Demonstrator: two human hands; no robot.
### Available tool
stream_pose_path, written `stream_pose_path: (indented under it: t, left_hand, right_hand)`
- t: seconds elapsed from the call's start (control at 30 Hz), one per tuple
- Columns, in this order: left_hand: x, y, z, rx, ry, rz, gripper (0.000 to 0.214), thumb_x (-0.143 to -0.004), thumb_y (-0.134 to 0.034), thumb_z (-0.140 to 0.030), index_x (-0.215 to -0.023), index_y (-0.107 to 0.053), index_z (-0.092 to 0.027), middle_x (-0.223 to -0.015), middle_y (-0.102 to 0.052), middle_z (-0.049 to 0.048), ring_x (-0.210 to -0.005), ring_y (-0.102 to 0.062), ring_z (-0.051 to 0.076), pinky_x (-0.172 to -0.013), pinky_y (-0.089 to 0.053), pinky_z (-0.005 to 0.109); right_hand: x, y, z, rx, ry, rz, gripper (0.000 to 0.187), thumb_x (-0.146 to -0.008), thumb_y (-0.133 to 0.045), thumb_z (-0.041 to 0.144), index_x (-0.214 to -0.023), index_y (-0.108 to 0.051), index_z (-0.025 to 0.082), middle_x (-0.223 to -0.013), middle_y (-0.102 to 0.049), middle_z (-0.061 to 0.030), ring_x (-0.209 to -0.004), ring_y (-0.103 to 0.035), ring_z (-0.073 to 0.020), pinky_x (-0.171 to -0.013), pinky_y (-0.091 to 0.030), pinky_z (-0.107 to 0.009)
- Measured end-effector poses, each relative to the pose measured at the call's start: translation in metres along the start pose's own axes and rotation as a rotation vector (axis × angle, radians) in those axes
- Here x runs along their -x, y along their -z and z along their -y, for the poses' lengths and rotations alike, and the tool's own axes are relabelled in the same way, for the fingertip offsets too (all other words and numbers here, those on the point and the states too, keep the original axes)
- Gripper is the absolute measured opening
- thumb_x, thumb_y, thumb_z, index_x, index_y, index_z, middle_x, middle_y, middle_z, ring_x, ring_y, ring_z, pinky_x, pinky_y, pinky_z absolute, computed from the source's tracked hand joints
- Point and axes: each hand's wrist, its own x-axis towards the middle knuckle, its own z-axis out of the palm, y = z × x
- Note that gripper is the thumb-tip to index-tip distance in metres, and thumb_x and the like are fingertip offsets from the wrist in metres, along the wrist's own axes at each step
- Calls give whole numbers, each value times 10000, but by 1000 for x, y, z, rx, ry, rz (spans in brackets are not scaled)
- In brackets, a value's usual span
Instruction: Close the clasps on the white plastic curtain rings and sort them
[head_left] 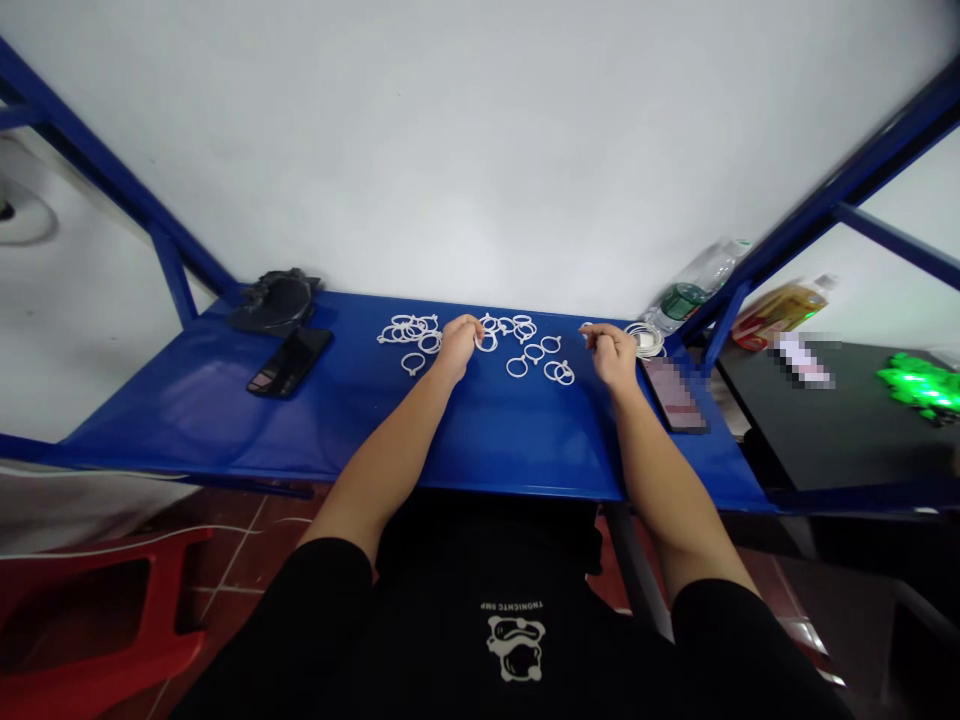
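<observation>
Blue tabletop [510, 430] against a pale wall [450, 130], with white rings [523, 326] strewn along the far half. Left hand [459, 340] over the middle of the spread, just right of a tangled cluster [407, 328], fingertips drawn together at the rim of one nearby ring [487, 350]; cannot tell from here: clamped on it or merely beside it. Right hand [611, 352] at the right end of the spread, fingertips pointing left and close together, with a scrap of white [586, 326] at the tips; too small to make out, so cannot tell: gripping or not.

Between the hands, three loose rings [534, 359] in a slanting row from near left to far right, plus an overlapping pair [557, 374]. Round, so without a long axis; only small knobs on some rims for direction. For that pair, right hand nearer: to the left of its fingertips and slightly toward the near edge. Just right of the right hand, a coiled white cable [646, 341]; nearer still, a right-hand phone [673, 393].
</observation>
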Motion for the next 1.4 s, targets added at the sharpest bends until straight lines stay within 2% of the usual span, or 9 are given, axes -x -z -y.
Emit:
stream_pose_path:
  t: [0.1,0.2,0.3,0.4,0.6,0.87,1.1,1.2,1.4]
  left_hand:
    - [-1,1,0,7,-2,-41,106,-638,-499,-145,-677,-584,-196,-646,-590,-5,-588,-512,129,-583,-392,237]
    - [-1,1,-1,60,80,-6,206,-630,-514,-165,-758,-675,-180,-701,-655,9,-602,-552,129,-591,-431,239]
    - [-1,1,0,82,133,41,258,-645,-547,-186,-822,-733,-160,-744,-702,29,-612,-578,121,-585,-445,229]
    - [0,0,2,75,120,56,258,-672,-592,-198,-858,-764,-155,-764,-722,37,-618,-584,113,-583,-455,220]
    - [1,1,1,61,104,47,245,-700,-643,-205,-887,-795,-160,-785,-735,37,-622,-574,102,-582,-456,208]
    - [3,-1,-3,-16,91,-36,172,-729,-583,-175,-775,-747,-162,-716,-688,23,-579,-536,107,-572,-420,231]
    - [1,1,-2,-85,-26,-105,160,-785,-531,-133,-671,-626,-193,-639,-585,8,-544,-459,117,-538,-339,253]
    - [0,1,3,-84,-66,-109,140,-814,-536,-112,-726,-586,-210,-644,-554,-8,-544,-446,120,-543,-332,256]
    - [-2,-1,4,-100,-87,-134,141,-856,-616,-113,-938,-659,-219,-720,-604,-13,-605,-520,132,-581,-378,254]
  right_hand:
    - [1,-2,1,-66,-41,-130,426,-881,-418,218,-1012,-821,178,-669,-688,-10,-574,-617,-175,-614,-532,-300]
    - [2,-5,1,-59,-53,-83,448,-880,-434,217,-1125,-808,182,-762,-758,-18,-570,-634,-175,-619,-551,-308]
    - [4,-9,2,5,-22,-5,454,-875,-471,210,-1196,-793,191,-910,-816,-46,-698,-725,-204,-745,-606,-345]
    - [4,-10,4,55,1,47,451,-869,-500,197,-1217,-787,200,-964,-830,-55,-837,-777,-233,-856,-622,-373]
    - [4,-11,2,68,14,54,420,-872,-506,201,-1176,-796,201,-959,-832,-48,-864,-787,-233,-868,-627,-374]
    - [5,-13,5,62,18,36,415,-858,-514,201,-1151,-808,199,-952,-837,-48,-857,-790,-230,-867,-626,-367]
    - [7,-15,12,64,14,28,421,-863,-521,204,-1163,-816,205,-978,-843,-48,-827,-786,-219,-862,-633,-368]
    - [9,-17,16,68,16,38,420,-865,-523,205,-1171,-812,205,-996,-846,-46,-799,-780,-208,-828,-633,-354]
    - [12,-21,25,61,79,38,404,-894,-531,207,-1194,-801,206,-1036,-846,-58,-823,-778,-206,-853,-630,-361]
